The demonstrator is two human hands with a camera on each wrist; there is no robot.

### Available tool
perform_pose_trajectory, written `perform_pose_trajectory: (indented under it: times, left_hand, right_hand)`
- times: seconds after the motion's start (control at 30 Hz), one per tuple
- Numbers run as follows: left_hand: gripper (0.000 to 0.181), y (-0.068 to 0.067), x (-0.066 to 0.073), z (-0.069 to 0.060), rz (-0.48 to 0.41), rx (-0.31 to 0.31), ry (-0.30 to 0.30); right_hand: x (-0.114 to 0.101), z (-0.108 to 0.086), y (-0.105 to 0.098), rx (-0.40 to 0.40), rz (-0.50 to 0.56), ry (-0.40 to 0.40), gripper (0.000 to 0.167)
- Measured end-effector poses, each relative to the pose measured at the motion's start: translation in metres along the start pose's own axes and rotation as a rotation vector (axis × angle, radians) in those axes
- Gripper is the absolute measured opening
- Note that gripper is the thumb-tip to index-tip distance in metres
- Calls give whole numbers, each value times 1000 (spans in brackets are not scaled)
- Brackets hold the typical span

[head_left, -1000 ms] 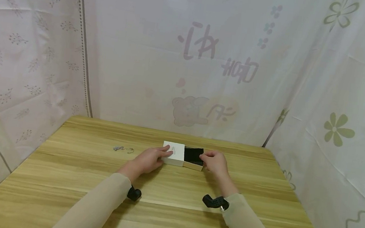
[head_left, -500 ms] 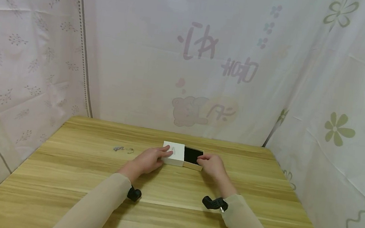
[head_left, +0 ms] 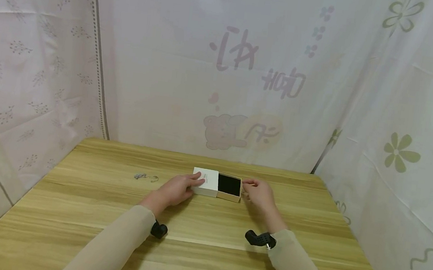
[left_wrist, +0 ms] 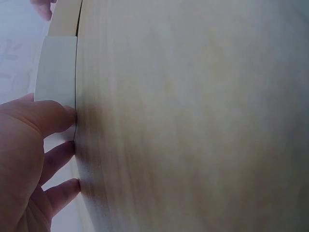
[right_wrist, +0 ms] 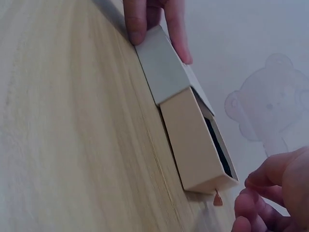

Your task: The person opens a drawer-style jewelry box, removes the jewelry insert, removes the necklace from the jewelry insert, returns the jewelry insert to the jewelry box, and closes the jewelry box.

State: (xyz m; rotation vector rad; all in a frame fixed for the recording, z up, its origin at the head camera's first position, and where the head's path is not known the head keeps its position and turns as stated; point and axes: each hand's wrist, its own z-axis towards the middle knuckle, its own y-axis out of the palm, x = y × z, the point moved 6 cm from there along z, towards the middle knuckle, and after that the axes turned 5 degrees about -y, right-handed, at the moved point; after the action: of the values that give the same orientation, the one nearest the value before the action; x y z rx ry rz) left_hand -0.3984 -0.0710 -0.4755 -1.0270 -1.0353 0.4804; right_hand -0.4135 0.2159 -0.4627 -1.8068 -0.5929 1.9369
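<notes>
A small white slide-out box (head_left: 205, 182) lies on the table, its cream inner drawer (head_left: 229, 197) pulled out to the right. A black pad (head_left: 229, 185) lies flat inside the drawer. My left hand (head_left: 178, 188) grips the white outer sleeve, thumb against its near side and fingers over the top. Just off the drawer's right end is my right hand (head_left: 259, 193), fingers loosely bent and holding nothing that I can see. In the right wrist view, a small brown pull tab (right_wrist: 218, 198) hangs from the drawer's end, beside the right fingertips.
A thin silvery chain (head_left: 146, 177), perhaps jewellery, lies on the wooden table (head_left: 193, 258) left of the box. Patterned pale curtains (head_left: 158, 78) enclose the table's back and sides. Each wrist wears a black camera (head_left: 159, 230).
The black pad, tilted up at its right side a second ago, now lies flat in the drawer. My right hand has drawn back to the right, off the pad. The left hand stays put.
</notes>
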Motion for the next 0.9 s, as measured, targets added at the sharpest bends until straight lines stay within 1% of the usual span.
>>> perform_pose_trajectory:
  times: [0.2, 0.3, 0.43, 0.57, 0.77, 0.9]
  left_hand:
    - [60, 1, -1, -1, 3, 2, 0]
    - [60, 0, -1, -1, 4, 2, 0]
    - [60, 0, -1, -1, 1, 1, 2]
    - [60, 0, -1, -1, -1, 2, 0]
    - [59, -1, 0, 0, 6, 6, -2]
    - [59, -1, 0, 0, 6, 1, -12]
  right_hand:
    - [10, 2, -4, 16, -52, 11, 34]
    - [14, 2, 0, -9, -50, 20, 31]
    - [17, 2, 6, -53, -8, 27, 26]
    - [15, 3, 9, -64, -29, 12, 23]
    - [13, 6, 11, -40, -71, 5, 22]
    - [13, 8, 12, -21, -86, 17, 22]
